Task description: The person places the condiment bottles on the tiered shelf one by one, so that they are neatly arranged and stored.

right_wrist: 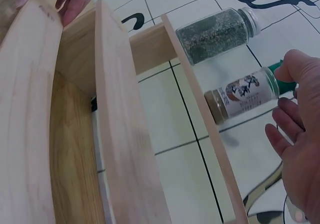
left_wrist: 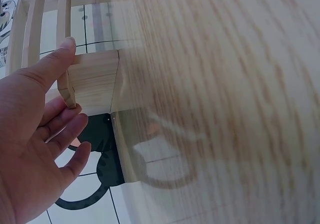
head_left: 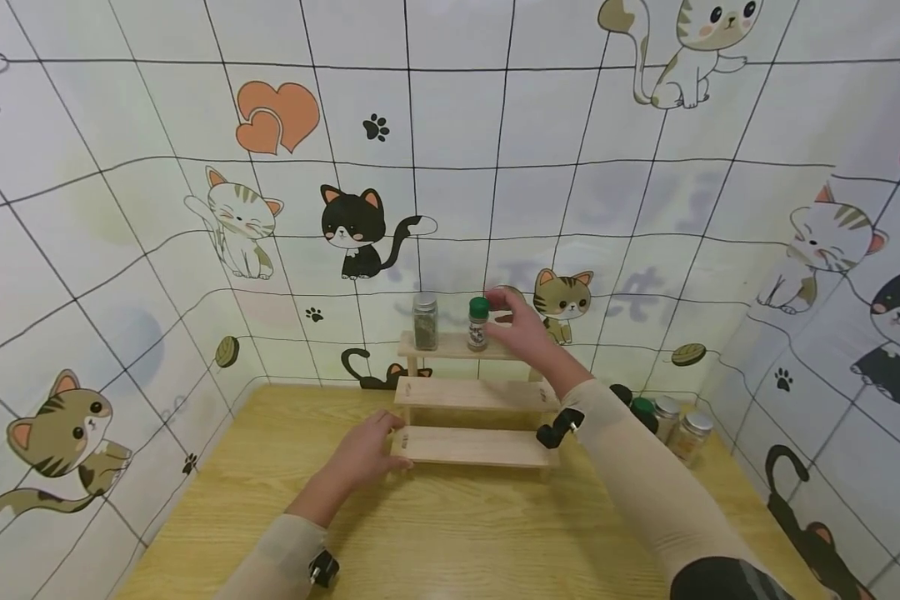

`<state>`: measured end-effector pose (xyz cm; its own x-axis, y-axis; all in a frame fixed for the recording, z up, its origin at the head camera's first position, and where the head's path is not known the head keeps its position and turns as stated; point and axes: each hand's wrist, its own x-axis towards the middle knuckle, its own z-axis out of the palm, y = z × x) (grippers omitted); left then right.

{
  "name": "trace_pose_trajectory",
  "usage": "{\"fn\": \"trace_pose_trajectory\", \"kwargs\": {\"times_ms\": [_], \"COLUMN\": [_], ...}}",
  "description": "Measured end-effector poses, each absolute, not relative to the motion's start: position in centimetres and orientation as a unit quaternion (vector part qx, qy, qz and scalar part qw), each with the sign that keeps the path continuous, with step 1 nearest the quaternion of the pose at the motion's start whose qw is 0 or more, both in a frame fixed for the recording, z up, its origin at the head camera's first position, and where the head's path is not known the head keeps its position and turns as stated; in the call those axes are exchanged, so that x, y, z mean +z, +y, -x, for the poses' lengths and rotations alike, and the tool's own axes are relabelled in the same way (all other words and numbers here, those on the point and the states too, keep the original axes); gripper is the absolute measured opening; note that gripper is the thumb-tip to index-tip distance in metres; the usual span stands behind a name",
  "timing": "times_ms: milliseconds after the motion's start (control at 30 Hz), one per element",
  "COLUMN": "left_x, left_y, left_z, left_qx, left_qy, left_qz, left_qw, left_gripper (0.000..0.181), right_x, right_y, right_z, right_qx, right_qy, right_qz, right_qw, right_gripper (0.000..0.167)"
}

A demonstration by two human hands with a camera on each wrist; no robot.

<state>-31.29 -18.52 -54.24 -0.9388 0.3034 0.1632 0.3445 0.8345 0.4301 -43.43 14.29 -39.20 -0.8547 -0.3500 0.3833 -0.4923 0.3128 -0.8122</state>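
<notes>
Wooden rack (head_left: 476, 394), 3 tiers; top shelf (head_left: 450, 344): 1 glass jar (head_left: 425, 325), 1 green-capped jar (head_left: 478, 332); right hand (head_left: 527, 330), grip pinching cap (head_left: 478, 307); left hand (head_left: 362, 452), grip pinching bottom shelf (head_left: 472, 447).

A labelled, green-capped jar (head_left: 477, 332), pinched by the right hand (head_left: 523, 323), stood upright on the far, top tier of a pale wooden rack (head_left: 480, 446). The left hand (head_left: 363, 450) gripped its near tier's left end.

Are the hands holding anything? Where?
Left hand grips the lowest shelf by its left end. Can't tell if the right hand holds the spice jar by its green cap.
</notes>
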Motion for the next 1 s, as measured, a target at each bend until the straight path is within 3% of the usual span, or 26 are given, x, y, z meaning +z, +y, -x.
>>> {"fn": "trace_pose_trajectory", "kwargs": {"times_ms": [367,1000], "left_x": [-53.2,-53.3], "left_y": [-18.6,-18.3], "left_z": [31.5,31.2], "left_qx": [-0.206,-0.16], "left_qy": [-0.96,-0.968], "left_qz": [0.18,0.181], "left_qw": [0.057,0.062], "left_gripper": [0.071,0.072], "right_x": [-39.8,-43.0], "right_y": [20.4,31.5], "right_z": [40.0,32.2], "right_qx": [0.479,0.371], "right_qy": [-0.846,-0.909], "right_qz": [-0.229,-0.157], "right_qw": [0.042,0.103], "right_gripper": [0.064,0.055]}}
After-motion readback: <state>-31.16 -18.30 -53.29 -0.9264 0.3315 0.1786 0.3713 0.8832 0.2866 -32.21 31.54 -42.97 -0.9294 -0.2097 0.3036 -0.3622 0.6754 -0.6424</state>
